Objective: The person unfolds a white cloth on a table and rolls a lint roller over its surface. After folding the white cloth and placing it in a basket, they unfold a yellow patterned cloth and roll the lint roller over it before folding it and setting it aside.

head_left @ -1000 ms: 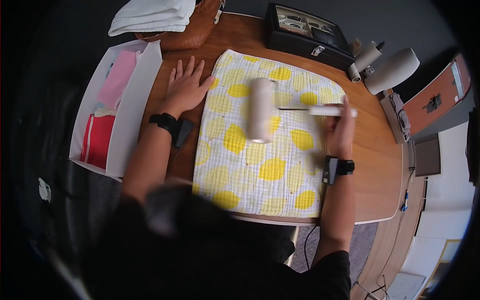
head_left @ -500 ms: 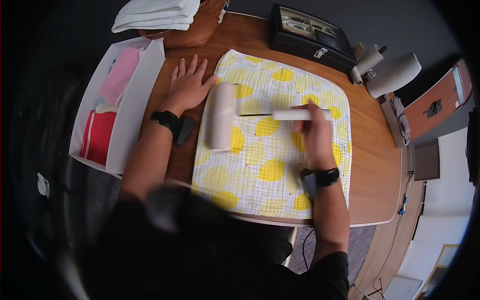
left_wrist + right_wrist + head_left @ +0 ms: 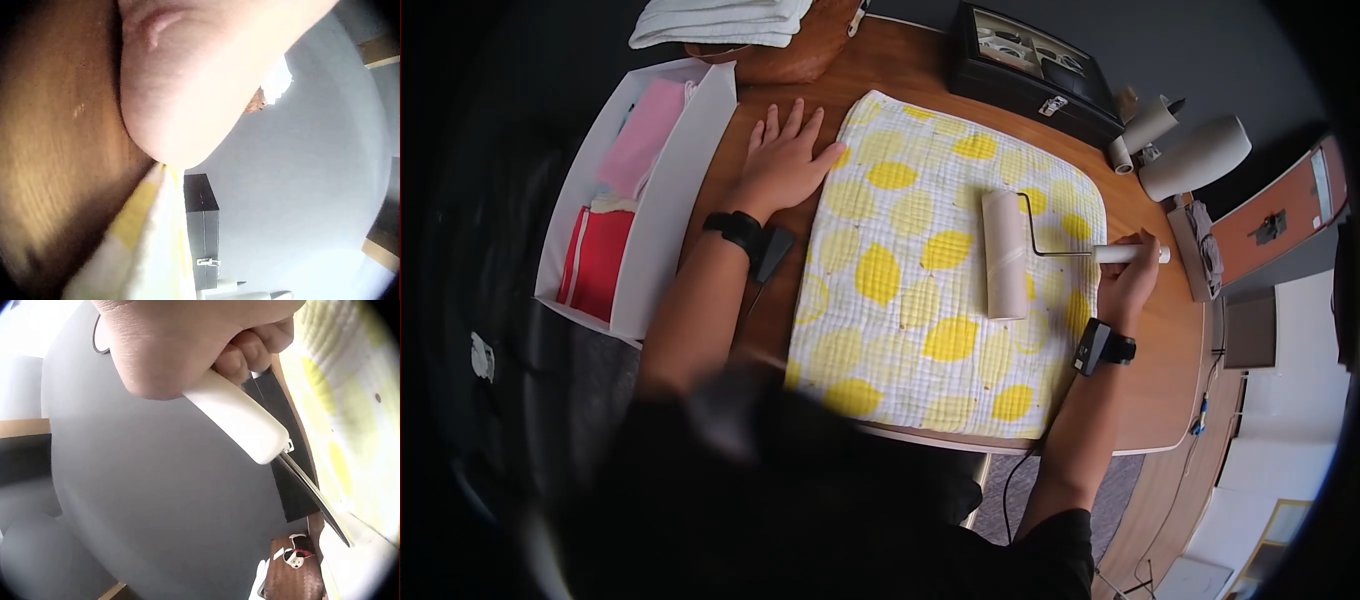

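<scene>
My right hand [image 3: 1130,280] grips the white handle [image 3: 240,422] of a lint roller, fingers curled round it. The roller's pale cylinder [image 3: 1005,258] lies over the right half of a quilted cloth [image 3: 878,330] with yellow lemons on white. A thin bent metal rod [image 3: 1060,253] joins cylinder and handle. My left hand [image 3: 780,165] rests flat on the table beside the cloth's left edge, fingers spread, thumb at the cloth's edge. In the left wrist view, the base of that hand [image 3: 181,81] covers the cloth's corner.
A white box [image 3: 665,200] with folded pink and red fabric stands at the left. Behind are a brown bag [image 3: 800,55] with white towels [image 3: 720,22] on it and a black glass-topped case [image 3: 1030,105]. White cylindrical things [image 3: 1200,158] lie at the back right.
The lint roller went left across the cloth, then back right, past where it started. My right hand moved with it, now near the cloth's right edge. The left hand stayed in place.
</scene>
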Tool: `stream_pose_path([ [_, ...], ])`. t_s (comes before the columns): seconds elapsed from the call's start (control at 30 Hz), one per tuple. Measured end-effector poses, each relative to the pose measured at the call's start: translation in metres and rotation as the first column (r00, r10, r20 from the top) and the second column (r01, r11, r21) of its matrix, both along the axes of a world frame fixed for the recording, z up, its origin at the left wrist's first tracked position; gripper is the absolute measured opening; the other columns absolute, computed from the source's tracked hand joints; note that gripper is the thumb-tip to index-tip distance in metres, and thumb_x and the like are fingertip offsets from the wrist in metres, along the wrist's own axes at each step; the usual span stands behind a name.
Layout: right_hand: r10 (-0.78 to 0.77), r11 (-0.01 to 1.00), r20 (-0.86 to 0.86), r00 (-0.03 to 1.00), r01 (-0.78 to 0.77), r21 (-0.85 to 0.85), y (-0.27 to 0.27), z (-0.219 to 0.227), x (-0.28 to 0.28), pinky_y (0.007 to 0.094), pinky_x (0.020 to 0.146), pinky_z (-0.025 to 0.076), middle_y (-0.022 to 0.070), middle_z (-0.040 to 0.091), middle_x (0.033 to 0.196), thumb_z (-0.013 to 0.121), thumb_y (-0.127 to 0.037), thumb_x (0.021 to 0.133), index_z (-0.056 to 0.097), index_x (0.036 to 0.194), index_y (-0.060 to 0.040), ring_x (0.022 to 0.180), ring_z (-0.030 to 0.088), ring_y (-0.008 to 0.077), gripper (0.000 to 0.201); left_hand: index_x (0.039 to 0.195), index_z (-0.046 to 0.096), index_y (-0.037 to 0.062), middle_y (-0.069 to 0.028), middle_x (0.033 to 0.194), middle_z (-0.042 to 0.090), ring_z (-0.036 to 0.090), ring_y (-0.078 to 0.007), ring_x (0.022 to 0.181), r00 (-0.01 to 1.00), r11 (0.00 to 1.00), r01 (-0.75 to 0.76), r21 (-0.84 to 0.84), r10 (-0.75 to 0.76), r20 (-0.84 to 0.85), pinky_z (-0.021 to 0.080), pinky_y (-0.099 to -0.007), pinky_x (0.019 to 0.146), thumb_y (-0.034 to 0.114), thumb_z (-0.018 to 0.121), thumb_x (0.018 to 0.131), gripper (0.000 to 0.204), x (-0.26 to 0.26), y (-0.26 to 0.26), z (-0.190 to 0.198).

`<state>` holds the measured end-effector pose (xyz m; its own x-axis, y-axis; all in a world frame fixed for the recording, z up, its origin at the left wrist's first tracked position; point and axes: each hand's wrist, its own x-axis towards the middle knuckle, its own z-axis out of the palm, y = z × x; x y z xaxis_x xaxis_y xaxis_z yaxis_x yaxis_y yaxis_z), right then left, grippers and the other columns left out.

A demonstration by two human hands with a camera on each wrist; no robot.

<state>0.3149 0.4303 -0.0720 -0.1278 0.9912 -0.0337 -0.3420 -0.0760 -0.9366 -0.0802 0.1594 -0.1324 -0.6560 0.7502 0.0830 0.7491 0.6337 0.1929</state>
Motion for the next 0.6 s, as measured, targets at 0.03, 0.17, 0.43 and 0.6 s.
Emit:
stream_pose_path([
  [0.03,0.048,0.999,0.013,0.999,-0.048,0.004,-0.001,0.000,0.002,0.0281,0.047,0.029,0.0032,0.057,0.070,0.061,-0.029,0.107,0.058,0.083,-0.0095,0.050,0.040,0.0098,0.031,0.171,0.033,0.0143,-0.0168,0.181,0.019,0.011,-0.0449,0.166,1.000,1.000,-0.003,0.001,0.003,0.001,0.007,-0.0536,0.134,0.071,0.039,0.107,0.086,0.000,-0.001,0.000],
  [0.17,0.270,0.961,0.187,0.945,-0.275,0.001,-0.045,0.008,-0.029,0.0266,0.052,0.035,0.0043,0.060,0.069,0.057,-0.034,0.110,0.065,0.087,-0.0054,0.054,0.047,0.0118,0.037,0.171,0.033,0.0139,-0.0171,0.181,0.019,0.010,-0.0454,0.166,1.000,1.000,0.000,-0.005,0.000,-0.012,0.008,-0.0537,0.134,0.072,0.039,0.106,0.087,-0.001,0.000,-0.003],
  [0.43,0.582,0.776,0.469,0.664,-0.626,-0.075,-0.111,0.028,-0.037,0.0272,0.059,0.048,0.0077,0.068,0.071,0.046,-0.045,0.115,0.076,0.098,0.0036,0.061,0.061,0.0137,0.060,0.171,0.033,0.0137,-0.0174,0.181,0.019,0.010,-0.0453,0.166,1.000,1.000,0.004,-0.007,-0.004,-0.004,0.008,-0.0537,0.134,0.072,0.039,0.106,0.088,-0.002,0.001,-0.001],
  [0.6,0.033,0.997,0.170,0.985,-0.043,0.058,-0.035,0.016,0.014,0.0265,0.050,0.036,0.0049,0.062,0.074,0.061,-0.034,0.109,0.061,0.089,-0.0088,0.053,0.044,0.0094,0.033,0.172,0.033,0.0143,-0.0172,0.181,0.018,0.010,-0.0449,0.167,1.000,1.000,0.001,-0.003,-0.001,-0.003,0.008,-0.0534,0.134,0.072,0.039,0.106,0.088,-0.002,0.000,-0.003],
])
